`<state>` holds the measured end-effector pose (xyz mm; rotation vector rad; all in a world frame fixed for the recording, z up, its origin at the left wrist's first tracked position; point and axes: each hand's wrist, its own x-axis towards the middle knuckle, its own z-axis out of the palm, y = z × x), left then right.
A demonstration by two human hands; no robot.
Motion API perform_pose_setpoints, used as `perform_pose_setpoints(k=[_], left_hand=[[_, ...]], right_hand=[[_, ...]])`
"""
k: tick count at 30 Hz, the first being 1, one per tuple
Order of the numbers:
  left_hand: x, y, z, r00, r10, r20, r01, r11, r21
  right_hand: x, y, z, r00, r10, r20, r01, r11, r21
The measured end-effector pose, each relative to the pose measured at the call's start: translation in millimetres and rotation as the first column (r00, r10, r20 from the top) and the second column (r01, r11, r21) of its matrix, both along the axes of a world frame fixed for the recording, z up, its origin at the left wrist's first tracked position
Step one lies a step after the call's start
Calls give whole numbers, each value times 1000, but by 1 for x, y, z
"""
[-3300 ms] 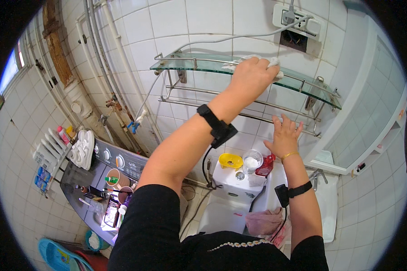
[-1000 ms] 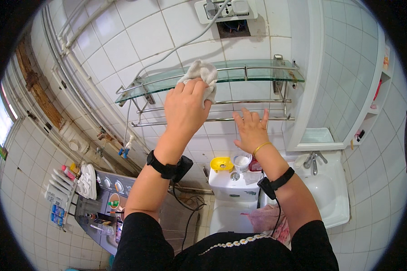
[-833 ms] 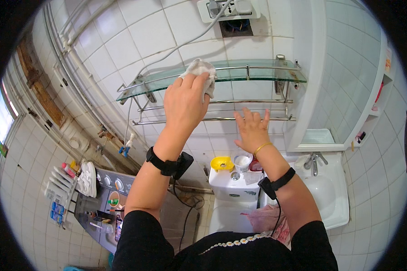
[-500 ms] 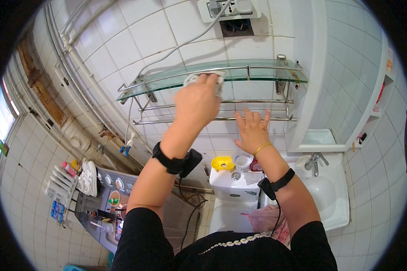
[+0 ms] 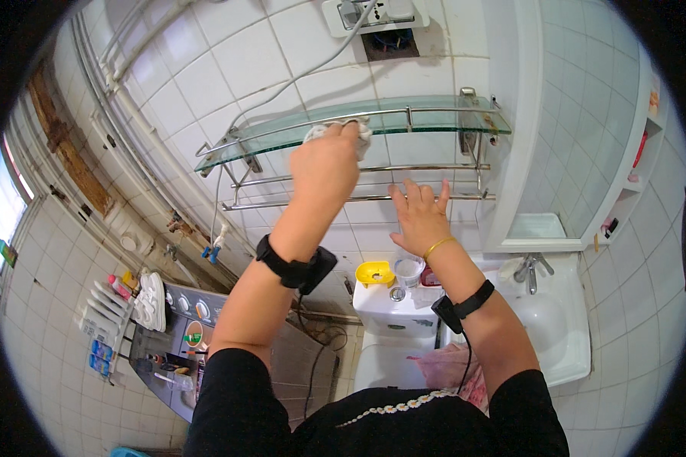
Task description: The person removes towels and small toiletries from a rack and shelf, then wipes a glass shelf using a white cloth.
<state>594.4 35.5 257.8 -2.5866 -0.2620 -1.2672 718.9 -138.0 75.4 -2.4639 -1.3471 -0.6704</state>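
A whitish cloth is bunched in my left hand, its fingers closed over it. They press it against the front edge and metal rail of the glass shelf, a little left of the shelf's middle. My right hand is lower and to the right, with fingers spread and nothing in it. Its fingertips reach the lower towel bar below the shelf; whether they touch it, I cannot tell. Part of the cloth is hidden behind my left hand.
Below stands a white toilet tank bearing a yellow dish and a clear plastic cup. A washbasin and mirror cabinet are on the right. Left is a washing machine with white shoes. A grey cable crosses the wall.
My left hand and the cloth have shifted very slightly left along the shelf edge. The whole view has moved a little too. My right hand stays by the lower bar.
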Motion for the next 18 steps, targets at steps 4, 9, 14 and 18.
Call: perform_pose_setpoints(k=[4, 9, 14, 18], left_hand=[[38, -44, -4, 996, -16, -92, 11, 999, -53], [35, -33, -15, 981, -182, 73, 185, 982, -43], [13, -28, -16, 977, -196, 82, 198, 980, -11], [30, -30, -9, 994, -104, -46, 100, 991, -84]], right_hand=[[-3, 0, 1, 998, -56, -5, 56, 998, -32], [-1, -2, 2, 998, -57, -13, 56, 997, -54], [-8, 4, 5, 999, -41, -35, 38, 997, -65], [-12, 21, -6, 993, -111, 47, 116, 987, -108]])
